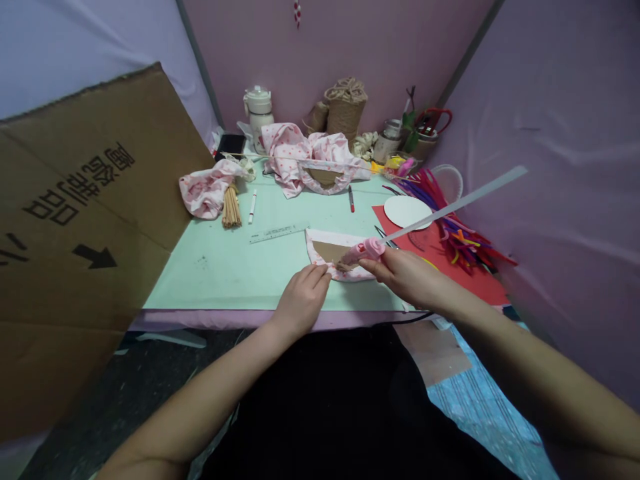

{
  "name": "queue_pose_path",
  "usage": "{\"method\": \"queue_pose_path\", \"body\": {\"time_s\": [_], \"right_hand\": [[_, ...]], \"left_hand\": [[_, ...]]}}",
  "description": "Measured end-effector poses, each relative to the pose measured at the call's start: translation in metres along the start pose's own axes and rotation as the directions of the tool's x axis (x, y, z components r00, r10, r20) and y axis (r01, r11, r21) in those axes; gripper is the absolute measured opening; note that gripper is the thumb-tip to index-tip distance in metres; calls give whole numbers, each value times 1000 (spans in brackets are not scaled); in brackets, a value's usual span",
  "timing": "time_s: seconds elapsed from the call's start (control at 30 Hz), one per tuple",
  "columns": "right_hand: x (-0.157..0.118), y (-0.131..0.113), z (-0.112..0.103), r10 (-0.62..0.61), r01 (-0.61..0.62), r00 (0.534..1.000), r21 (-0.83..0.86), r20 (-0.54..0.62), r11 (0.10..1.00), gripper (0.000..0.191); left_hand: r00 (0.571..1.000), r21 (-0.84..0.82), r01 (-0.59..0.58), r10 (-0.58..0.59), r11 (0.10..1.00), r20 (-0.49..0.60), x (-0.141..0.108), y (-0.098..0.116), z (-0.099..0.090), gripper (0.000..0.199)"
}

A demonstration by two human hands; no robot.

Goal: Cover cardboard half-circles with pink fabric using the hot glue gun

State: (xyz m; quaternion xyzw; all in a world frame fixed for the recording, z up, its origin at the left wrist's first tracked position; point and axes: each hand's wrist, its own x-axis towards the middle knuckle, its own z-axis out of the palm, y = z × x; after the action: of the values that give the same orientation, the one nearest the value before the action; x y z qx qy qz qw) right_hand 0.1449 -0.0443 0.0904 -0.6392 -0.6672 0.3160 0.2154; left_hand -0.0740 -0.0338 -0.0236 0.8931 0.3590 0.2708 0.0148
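A half-round brown cardboard piece (327,251) edged with pink-dotted white fabric lies near the front edge of the table. My left hand (304,293) is closed on the fabric at its lower left edge, fingertips pressed together. My right hand (403,272) grips a pink glue gun (367,250), its nozzle pointing left and down at the fabric edge beside my left fingertips. A long whitish glue stick (465,200) sticks out of the gun's back toward the upper right. The exact contact at the nozzle is too small to make out.
The green-topped table (225,280) holds a ruler (280,233), a stick bundle (231,208), dotted fabric (285,157), twine (346,110) and a white disc (407,212) on red sheet (480,283). Pipe cleaners (465,247) lie right; a large cardboard panel (90,233) stands left.
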Motion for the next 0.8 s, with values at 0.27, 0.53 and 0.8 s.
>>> {"method": "queue_pose_path", "body": {"time_s": [0.27, 0.53, 0.8], "right_hand": [[-13, 27, 12, 155, -148, 984, 82, -90, 986, 59], [-25, 42, 25, 210, -156, 967, 316, -144, 936, 61], [-32, 44, 35, 224, -128, 960, 443, -171, 887, 57]], "left_hand": [[989, 201, -13, -17, 979, 147, 14, 14, -13, 23], [978, 284, -41, -20, 958, 210, 17, 18, -14, 32], [960, 326, -99, 4, 940, 280, 23, 24, -15, 36]]}}
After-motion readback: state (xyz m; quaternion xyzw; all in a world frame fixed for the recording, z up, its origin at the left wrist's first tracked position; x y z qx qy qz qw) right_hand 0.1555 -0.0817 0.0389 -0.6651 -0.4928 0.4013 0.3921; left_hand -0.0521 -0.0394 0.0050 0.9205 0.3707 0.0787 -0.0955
